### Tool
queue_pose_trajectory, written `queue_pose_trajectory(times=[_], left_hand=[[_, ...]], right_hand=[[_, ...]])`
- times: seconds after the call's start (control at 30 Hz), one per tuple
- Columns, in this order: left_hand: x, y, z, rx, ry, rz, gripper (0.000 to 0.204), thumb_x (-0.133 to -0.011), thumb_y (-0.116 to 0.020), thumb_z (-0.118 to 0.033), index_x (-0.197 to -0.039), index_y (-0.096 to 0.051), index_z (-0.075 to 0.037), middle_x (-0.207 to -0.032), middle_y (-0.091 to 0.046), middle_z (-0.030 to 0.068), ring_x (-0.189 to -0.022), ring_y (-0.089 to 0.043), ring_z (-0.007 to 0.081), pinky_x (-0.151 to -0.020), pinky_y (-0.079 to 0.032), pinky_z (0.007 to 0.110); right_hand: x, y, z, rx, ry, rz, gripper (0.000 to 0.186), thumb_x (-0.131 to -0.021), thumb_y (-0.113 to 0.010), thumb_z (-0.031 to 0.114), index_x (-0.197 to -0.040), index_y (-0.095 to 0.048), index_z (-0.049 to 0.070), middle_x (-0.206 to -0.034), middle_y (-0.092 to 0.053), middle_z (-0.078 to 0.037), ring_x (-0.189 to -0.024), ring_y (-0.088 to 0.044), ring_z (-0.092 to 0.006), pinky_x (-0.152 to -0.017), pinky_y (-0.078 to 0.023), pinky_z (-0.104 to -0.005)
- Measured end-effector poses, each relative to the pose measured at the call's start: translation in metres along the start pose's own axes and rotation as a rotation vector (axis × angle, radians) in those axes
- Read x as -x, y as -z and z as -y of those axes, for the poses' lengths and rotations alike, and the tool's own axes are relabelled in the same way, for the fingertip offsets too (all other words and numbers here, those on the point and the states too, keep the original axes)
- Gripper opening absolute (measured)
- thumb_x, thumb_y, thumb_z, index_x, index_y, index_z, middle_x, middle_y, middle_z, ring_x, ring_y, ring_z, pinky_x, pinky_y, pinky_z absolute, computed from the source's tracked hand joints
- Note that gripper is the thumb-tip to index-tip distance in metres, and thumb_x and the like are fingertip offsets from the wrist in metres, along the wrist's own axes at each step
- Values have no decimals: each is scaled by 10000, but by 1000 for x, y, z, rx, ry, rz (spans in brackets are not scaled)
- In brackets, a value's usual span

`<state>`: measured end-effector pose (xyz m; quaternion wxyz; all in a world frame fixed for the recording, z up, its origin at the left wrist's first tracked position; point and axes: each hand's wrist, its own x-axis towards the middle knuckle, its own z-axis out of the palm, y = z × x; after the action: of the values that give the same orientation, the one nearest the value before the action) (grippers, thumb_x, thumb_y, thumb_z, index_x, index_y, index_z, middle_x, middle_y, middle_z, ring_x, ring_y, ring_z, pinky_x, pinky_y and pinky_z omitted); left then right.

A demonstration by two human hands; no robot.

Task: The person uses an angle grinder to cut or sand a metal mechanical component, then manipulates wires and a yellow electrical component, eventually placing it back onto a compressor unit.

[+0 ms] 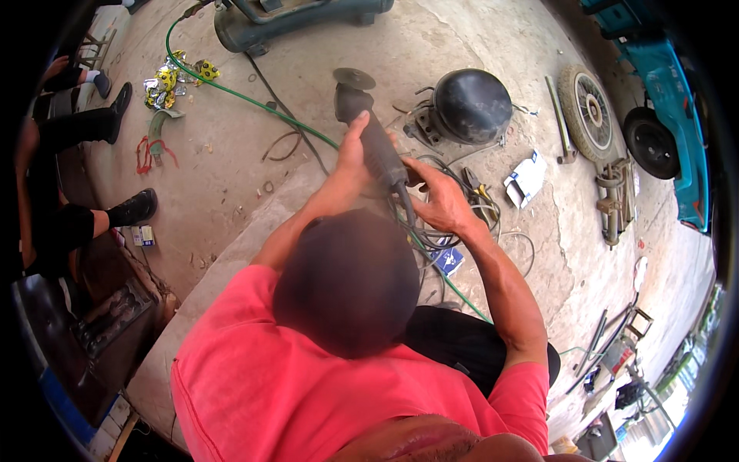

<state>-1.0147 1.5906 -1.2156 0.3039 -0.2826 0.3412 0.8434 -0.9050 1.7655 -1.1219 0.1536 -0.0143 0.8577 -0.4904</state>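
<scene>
An angle grinder [379,150] with a dark body is held out in front of me, its thin disc [354,78] at the far end. My left hand [350,165] is wrapped round the body from the left, thumb lying along the top. At the rear end, where the cord leaves, my right hand [443,198] curls its fingers and thumb about the tool; its exact contact is partly hidden. A black domed compressor [473,106] stands on the floor beyond my right hand. Between my chest and the grinder is a blurred, dark rounded shape [346,283] that I cannot make out.
Coiled cables and pliers [479,187] lie by my right hand, near an opened white box [526,179]. A green hose [239,98] crosses the floor. Farther off are a tank [308,25], a spoked wheel [586,110] and a blue vehicle [668,115]. People sit at the left.
</scene>
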Motion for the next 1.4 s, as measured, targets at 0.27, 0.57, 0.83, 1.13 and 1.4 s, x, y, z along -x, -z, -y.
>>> queue_pose_trajectory(times=[0.27, 0.57, 0.83, 1.13, 1.4], left_hand=[[13, -12, 3, -4, -30, 82, 536, -943, -638, -532, -1055, -592, -9, -892, -681, 159, -761, -682, 266, -708, -590, 386], [24, -20, 9, -134, -71, 240, 525, -949, -605, -529, -1020, -617, -9, -881, -680, 149, -762, -675, 249, -706, -569, 381], [45, -43, 25, -304, -123, 336, 461, -952, -619, -467, -1039, -608, -15, -917, -666, 137, -822, -673, 230, -725, -569, 361], [49, -77, 21, -493, -72, 623, 512, -984, -652, -423, -1267, -524, -16, -1115, -637, 117, -986, -665, 212, -824, -570, 380], [48, -78, 52, -687, -88, 647, 516, -1052, -560, -354, -1419, -482, 0, -1261, -620, 113, -1171, -609, 212, -942, -519, 380]], right_hand=[[1, 9, -14, -726, -449, 198, 619, -1009, -598, 402, -1435, -526, -40, -1246, -667, -163, -1080, -678, -247, -927, -545, -388], [-1, 0, 10, -775, -539, 200, 614, -959, -655, 516, -1237, -596, -29, -1114, -679, -128, -981, -658, -205, -851, -531, -360], [2, -10, 18, -970, -455, 86, 495, -918, -747, 364, -1190, -595, -19, -1024, -668, -103, -849, -661, -174, -777, -539, -322], [30, 3, 13, -806, -418, -108, 486, -883, -751, 297, -1213, -567, -8, -996, -699, -105, -804, -697, -183, -737, -569, -323], [46, 37, -16, -799, -370, -331, 526, -890, -752, 322, -1236, -570, -29, -1020, -712, -121, -856, -716, -185, -753, -589, -317]])
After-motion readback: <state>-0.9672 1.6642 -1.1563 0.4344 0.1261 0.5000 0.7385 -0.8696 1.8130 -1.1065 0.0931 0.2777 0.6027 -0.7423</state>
